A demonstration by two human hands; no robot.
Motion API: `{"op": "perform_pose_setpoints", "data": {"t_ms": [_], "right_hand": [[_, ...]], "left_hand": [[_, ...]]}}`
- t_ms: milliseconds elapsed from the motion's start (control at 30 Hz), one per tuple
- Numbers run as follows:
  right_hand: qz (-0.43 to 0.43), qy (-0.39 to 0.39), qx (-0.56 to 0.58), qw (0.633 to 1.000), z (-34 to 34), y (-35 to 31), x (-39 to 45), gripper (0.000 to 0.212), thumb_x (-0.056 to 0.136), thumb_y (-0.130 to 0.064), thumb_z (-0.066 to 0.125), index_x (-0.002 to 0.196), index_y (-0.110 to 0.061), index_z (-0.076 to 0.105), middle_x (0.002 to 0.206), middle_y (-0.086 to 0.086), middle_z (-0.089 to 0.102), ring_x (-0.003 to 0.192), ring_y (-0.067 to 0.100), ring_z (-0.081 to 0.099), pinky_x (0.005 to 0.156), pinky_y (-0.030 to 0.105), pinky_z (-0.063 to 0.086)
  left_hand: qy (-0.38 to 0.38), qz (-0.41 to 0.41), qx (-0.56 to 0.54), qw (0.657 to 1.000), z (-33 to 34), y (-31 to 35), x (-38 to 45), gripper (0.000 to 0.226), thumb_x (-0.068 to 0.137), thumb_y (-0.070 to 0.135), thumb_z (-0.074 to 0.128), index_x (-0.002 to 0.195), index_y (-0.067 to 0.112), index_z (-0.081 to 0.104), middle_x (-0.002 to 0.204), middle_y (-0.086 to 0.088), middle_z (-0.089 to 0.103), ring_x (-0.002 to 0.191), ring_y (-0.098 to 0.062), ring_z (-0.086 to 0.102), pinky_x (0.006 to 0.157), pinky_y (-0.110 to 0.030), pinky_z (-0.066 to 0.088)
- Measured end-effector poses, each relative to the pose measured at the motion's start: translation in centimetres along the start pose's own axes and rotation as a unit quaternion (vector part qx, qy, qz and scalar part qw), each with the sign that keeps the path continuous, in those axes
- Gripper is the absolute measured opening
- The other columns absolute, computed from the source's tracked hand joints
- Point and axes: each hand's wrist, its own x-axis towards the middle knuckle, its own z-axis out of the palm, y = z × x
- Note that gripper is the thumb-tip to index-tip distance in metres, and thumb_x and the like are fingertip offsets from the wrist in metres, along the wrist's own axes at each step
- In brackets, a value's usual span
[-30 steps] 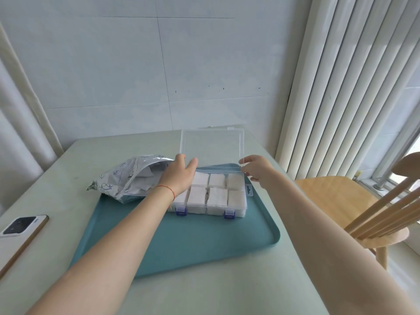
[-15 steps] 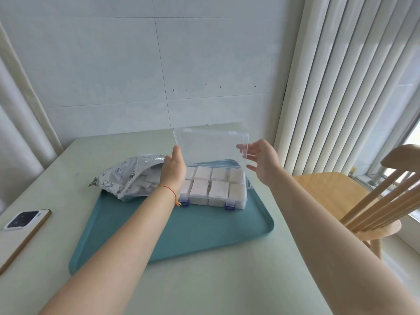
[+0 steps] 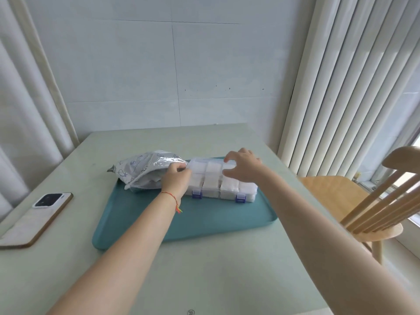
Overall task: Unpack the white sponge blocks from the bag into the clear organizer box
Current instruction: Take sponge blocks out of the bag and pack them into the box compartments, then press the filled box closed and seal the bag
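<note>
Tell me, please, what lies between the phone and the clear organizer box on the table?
In the head view, the printed bag lies between the phone and the organizer box.

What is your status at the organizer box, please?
Left hand and right hand on lid, lowered over sponges. Latches unfastened. Bag touching box.
</note>
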Motion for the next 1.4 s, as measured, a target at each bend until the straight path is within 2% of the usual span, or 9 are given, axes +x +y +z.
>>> {"op": "perform_pose_setpoints", "data": {"t_ms": [100,267,433,633,767,867,1033,1267,1400], "right_hand": [[-0.006,-0.026,-0.019,0.999,1.4,-0.1,-0.4,0.042,0.093,-0.041,0.052,0.134,-0.035,0.049,0.143,0.005,0.038,0.133,0.028,0.035,0.11,0.042,0.029],[-0.02,-0.024,0.01,0.999,2.0,0.5,-1.1,0.041,0.094,-0.038,0.049,0.135,-0.036,0.049,0.147,0.0,0.037,0.136,0.023,0.031,0.112,0.039,0.027],[-0.033,-0.036,0.016,0.999,1.9,1.1,-1.6,0.042,0.093,-0.04,0.05,0.135,-0.037,0.049,0.146,-0.001,0.039,0.134,0.022,0.035,0.111,0.04,0.03],[-0.05,-0.025,0.039,0.998,2.0,1.7,-1.9,0.043,0.093,-0.046,0.052,0.134,-0.036,0.051,0.146,-0.002,0.04,0.135,0.02,0.036,0.113,0.038,0.03],[-0.059,-0.03,-0.006,0.998,2.3,1.2,-2.9,0.084,0.07,-0.078,0.063,0.142,-0.042,0.038,0.148,0.0,0.034,0.14,0.022,0.028,0.116,0.044,0.024],[-0.099,-0.003,-0.102,0.99,3.2,-0.1,-3.6,0.105,0.061,-0.08,0.067,0.149,-0.041,0.025,0.155,0.004,0.023,0.145,0.025,0.018,0.117,0.05,0.015],[-0.205,0.08,-0.146,0.964,5.0,-4.2,-2.7,0.076,0.08,-0.064,0.061,0.143,-0.03,0.037,0.14,0.003,0.043,0.132,0.024,0.038,0.108,0.043,0.029],[-0.164,0.142,-0.085,0.972,1.8,-6.5,-1.4,0.035,0.102,-0.041,0.04,0.13,-0.026,0.054,0.12,0.002,0.06,0.114,0.025,0.054,0.089,0.035,0.039],[-0.152,0.034,-0.034,0.987,1.4,-6.5,-2.2,0.042,0.093,-0.052,0.056,0.129,-0.03,0.058,0.119,-0.001,0.059,0.109,0.02,0.055,0.087,0.034,0.044]], "left_hand": [[-0.033,0.028,0.025,0.999,-0.5,-1.2,-0.1,0.032,0.082,0.012,0.062,0.108,0.03,0.06,0.111,0.003,0.061,0.091,-0.019,0.06,0.091,-0.042,0.055],[-0.064,0.047,0.038,0.996,-0.9,-1.6,-0.4,0.027,0.088,0.013,0.058,0.112,0.024,0.065,0.116,0.002,0.061,0.08,-0.013,0.059,0.08,-0.035,0.058],[-0.055,0.079,0.092,0.991,-1.0,-1.4,0.0,0.064,0.09,0.018,0.055,0.15,0.025,0.034,0.133,0.003,0.048,0.112,-0.017,0.048,0.089,-0.028,0.035],[-0.054,0.062,0.143,0.986,-2.0,-1.0,1.2,0.073,0.089,0.025,0.059,0.155,0.019,0.026,0.159,-0.001,0.028,0.143,-0.02,0.031,0.109,-0.036,0.03],[-0.05,0.056,0.173,0.982,-2.2,-0.6,1.6,0.073,0.091,0.021,0.054,0.156,0.014,0.021,0.161,-0.004,0.023,0.146,-0.023,0.024,0.112,-0.036,0.026],[-0.052,0.057,0.181,0.981,-2.0,-0.6,1.6,0.072,0.091,0.015,0.049,0.156,0.014,0.019,0.162,-0.005,0.021,0.147,-0.023,0.023,0.111,-0.035,0.026],[-0.05,0.048,0.165,0.984,-2.6,-1.1,1.6,0.072,0.089,0.01,0.046,0.156,0.02,0.022,0.16,-0.005,0.027,0.142,-0.025,0.032,0.097,-0.03,0.032],[-0.028,0.057,0.176,0.982,-5.1,-0.9,2.0,0.076,0.081,0.005,0.048,0.153,0.019,0.027,0.132,-0.004,0.047,0.111,-0.027,0.053,0.081,-0.032,0.045],[-0.021,0.108,0.276,0.955,-5.2,-0.8,1.3,0.068,0.087,0.011,0.047,0.15,0.025,0.03,0.143,-0.015,0.035,0.116,-0.033,0.049,0.085,-0.034,0.042]]}}
